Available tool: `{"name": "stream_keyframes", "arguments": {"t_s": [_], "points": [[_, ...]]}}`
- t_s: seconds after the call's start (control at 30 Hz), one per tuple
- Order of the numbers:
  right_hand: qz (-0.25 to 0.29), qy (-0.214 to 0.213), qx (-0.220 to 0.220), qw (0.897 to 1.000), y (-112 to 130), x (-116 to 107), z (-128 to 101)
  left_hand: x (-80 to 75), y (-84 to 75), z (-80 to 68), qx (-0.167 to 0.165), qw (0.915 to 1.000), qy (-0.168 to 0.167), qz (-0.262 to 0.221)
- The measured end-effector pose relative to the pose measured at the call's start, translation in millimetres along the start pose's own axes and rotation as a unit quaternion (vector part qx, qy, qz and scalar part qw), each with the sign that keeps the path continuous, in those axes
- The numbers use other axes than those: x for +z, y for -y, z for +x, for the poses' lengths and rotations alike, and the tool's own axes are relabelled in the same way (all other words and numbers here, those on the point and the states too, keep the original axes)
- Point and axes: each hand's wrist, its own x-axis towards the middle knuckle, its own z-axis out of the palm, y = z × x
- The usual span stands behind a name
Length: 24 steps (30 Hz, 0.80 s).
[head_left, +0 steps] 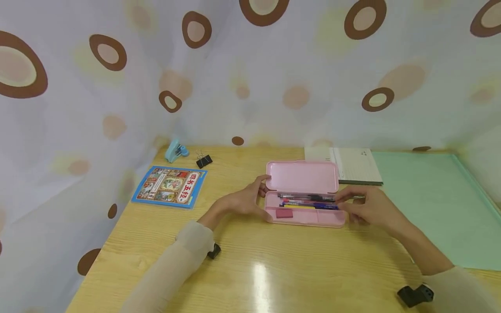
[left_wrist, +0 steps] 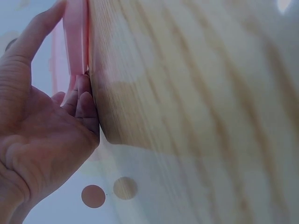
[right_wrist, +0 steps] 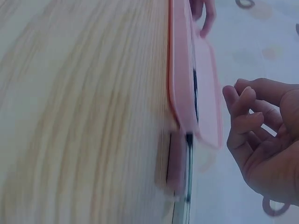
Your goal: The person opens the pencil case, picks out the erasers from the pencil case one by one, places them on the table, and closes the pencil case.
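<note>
An opened pink pencil case [head_left: 302,177] lies on the table with its lid tipped back. Several pens [head_left: 309,198] fill its long rear compartment, and a dark pink eraser [head_left: 284,213] sits in the front left one. My left hand [head_left: 246,201] holds the case's left end, thumb at the front corner and fingers bent at the back, as the left wrist view shows too. Over the case's right end hovers my right hand [head_left: 369,206]. In the right wrist view its loosely bent fingers [right_wrist: 247,100] are apart from the case and hold nothing visible.
A blue-bordered booklet [head_left: 170,187] lies at the left, with a light blue stapler-like item [head_left: 175,151] and a black binder clip [head_left: 204,161] behind it. Behind the case's right side is a notepad [head_left: 358,165]. A pale green mat [head_left: 438,208] covers the table's right.
</note>
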Motion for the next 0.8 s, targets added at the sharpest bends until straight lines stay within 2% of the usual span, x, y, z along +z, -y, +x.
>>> {"name": "stream_keyframes", "arguments": {"t_s": [0.07, 0.23, 0.43, 0.57, 0.8], "points": [[0.02, 0.021, -0.006, 1.0, 6, 18, 3, 5.4, 2.2, -5.2, -0.006, 1.0, 0.0, -0.003], [0.017, 0.083, -0.023, 0.996, 19, 58, 9, 16.5, 7.3, -12.9, -0.017, 0.9998, 0.003, -0.008], [-0.016, 0.128, -0.039, 0.991, 33, 91, 21, 17.4, 9.6, -14.5, -0.015, 0.9999, -0.006, -0.003], [-0.046, 0.128, -0.048, 0.99, 37, 96, 25, 15.3, 4.7, -12.8, -0.011, 0.9999, -0.003, -0.003], [-0.069, 0.098, -0.067, 0.991, 39, 85, 36, 3.1, -3.3, -3.1, 0.004, 0.9999, -0.012, 0.006]]}}
